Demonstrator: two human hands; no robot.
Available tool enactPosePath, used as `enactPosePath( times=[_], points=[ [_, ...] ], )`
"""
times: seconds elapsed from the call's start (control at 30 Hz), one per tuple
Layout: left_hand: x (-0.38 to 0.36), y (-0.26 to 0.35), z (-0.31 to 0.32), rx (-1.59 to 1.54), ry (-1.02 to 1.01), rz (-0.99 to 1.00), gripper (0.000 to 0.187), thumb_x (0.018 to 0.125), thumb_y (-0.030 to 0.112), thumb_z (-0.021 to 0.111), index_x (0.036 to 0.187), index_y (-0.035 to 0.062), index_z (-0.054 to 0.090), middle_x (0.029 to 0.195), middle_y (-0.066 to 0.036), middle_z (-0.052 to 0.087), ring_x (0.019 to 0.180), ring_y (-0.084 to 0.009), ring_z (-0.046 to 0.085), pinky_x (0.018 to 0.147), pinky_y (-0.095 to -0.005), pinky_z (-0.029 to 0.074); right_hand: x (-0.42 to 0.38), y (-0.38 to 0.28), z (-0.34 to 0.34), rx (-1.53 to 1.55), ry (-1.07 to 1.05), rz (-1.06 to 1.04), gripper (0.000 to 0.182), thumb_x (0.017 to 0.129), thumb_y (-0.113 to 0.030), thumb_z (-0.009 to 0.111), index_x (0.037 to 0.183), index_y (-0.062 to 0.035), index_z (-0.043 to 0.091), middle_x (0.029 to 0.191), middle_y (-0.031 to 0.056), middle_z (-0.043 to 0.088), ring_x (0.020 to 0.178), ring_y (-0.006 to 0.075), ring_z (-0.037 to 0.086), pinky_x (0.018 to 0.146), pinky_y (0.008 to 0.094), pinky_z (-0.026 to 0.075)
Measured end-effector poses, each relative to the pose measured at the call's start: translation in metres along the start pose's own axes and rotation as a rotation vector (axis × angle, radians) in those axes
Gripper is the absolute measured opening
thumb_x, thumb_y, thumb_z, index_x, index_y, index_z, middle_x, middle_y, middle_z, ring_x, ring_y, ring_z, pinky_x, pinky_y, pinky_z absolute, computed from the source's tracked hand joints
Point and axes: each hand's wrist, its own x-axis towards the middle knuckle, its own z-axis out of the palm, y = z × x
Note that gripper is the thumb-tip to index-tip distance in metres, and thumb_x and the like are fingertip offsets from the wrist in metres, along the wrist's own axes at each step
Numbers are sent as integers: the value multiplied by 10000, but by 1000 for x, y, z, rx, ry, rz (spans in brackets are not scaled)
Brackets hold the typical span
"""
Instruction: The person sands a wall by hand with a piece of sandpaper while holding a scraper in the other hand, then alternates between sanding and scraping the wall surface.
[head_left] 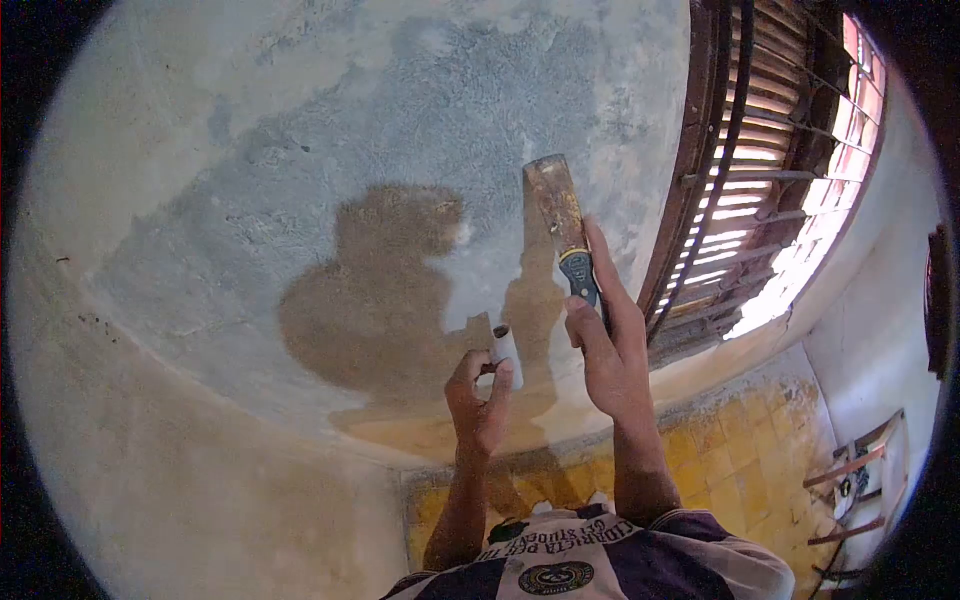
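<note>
A putty knife [557, 208] with a rusty, stained blade and a dark handle is gripped in my right hand [615, 350], its blade pointing up against the view of the wall. One finger of that hand lies along the handle toward the blade. Lower and to the left, my left hand [478, 405] pinches a short white tube-like piece [503, 345] with a dark end, upright between thumb and fingers; its kind is not clear. Both hands are in front of the wall [480, 90], which has a rough grey patch and paler, yellowish paint around it.
A louvred window [750, 180] with metal bars stands to the right of the grey patch. Below is a yellow tiled floor [730, 450]. At the lower right stands a wooden frame-like piece of furniture [860, 470]. Shadows of my head and hands fall on the wall.
</note>
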Motion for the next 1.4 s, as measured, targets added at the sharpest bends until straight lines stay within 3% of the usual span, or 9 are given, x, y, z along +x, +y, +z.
enactPosePath(
  times=[0.1, 0.53, 0.7, 0.83, 0.93, 1.03, 1.17, 1.3, 1.4],
  points=[
    [-1, 7, 1, 14, 8, -11, 194, 922, 173, 704, 956, -2, 628, 850, -115, 670, 814, -197, 659, 779, -353, 517, -1, 2, 1, 84, 0, -10, 643, 958, -59, 473, 1582, -89, 319, 981, 4, 540, 674, 58, 354, 577, 216, 355],
    [4, 10, 0, -23, -5, 39, 210, 927, 199, 697, 950, 2, 628, 856, -121, 674, 825, -199, 655, 781, -344, 503, 1, -10, 1, 20, 6, 2, 573, 1028, -154, 478, 1575, -86, 326, 857, -13, 513, 655, 67, 384, 573, 231, 364],
    [1, 23, 8, -123, 13, 24, 191, 930, 175, 687, 956, -2, 619, 876, -127, 650, 813, -207, 625, 762, -341, 491, -2, -19, -8, -44, -70, 164, 563, 1051, -260, 478, 1564, -90, 325, 1231, 233, 651, 963, 205, 635, 862, 342, 494],
    [1, 42, 12, -140, 11, 56, 201, 931, 174, 676, 951, -13, 603, 886, -136, 632, 798, -228, 606, 757, -338, 480, -5, -15, -7, -47, -56, 133, 552, 1052, -258, 471, 1561, -93, 335, 1166, 224, 670, 891, 185, 612, 820, 346, 498],
    [-4, 73, 23, -102, 231, 136, 177, 930, 156, 657, 961, -9, 599, 916, -137, 628, 825, -271, 612, 767, -381, 487, -3, -16, -2, -29, -25, 103, 545, 1050, -246, 468, 1559, -98, 341, 1097, 215, 681, 837, 181, 603, 797, 343, 501],
    [0, 104, 38, -211, 186, 497, 157, 916, 126, 655, 1000, 6, 598, 985, -136, 620, 872, -308, 594, 782, -421, 480, -3, -14, -1, -54, -10, 100, 556, 1035, -208, 490, 1562, -110, 339, 1018, 196, 679, 797, 163, 577, 768, 325, 496],
    [9, 117, 56, -279, 144, 653, 170, 895, 94, 675, 1029, 25, 594, 1039, -137, 601, 938, -320, 564, 820, -442, 459, -1, -21, 1, -50, 28, 48, 540, 1049, -239, 519, 1559, -126, 381, 836, -2, 555, 682, 63, 447, 590, 226, 396],
    [17, 117, 68, -263, 113, 660, 175, 884, 64, 682, 1028, 27, 589, 1035, -130, 590, 971, -314, 550, 852, -436, 442, -2, -2, 5, 8, 37, 66, 559, 1025, -143, 565, 1553, -103, 385, 1211, 22, 647, 823, 57, 517, 722, 200, 439],
    [32, 113, 67, -308, 74, 691, 167, 884, 54, 674, 1025, 26, 590, 1026, -125, 591, 966, -307, 545, 877, -443, 434, 7, 15, 12, 8, 50, -76, 571, 1027, -151, 545, 1564, -95, 360, 1235, 41, 628, 886, 60, 524, 765, 205, 438]
  ],
)
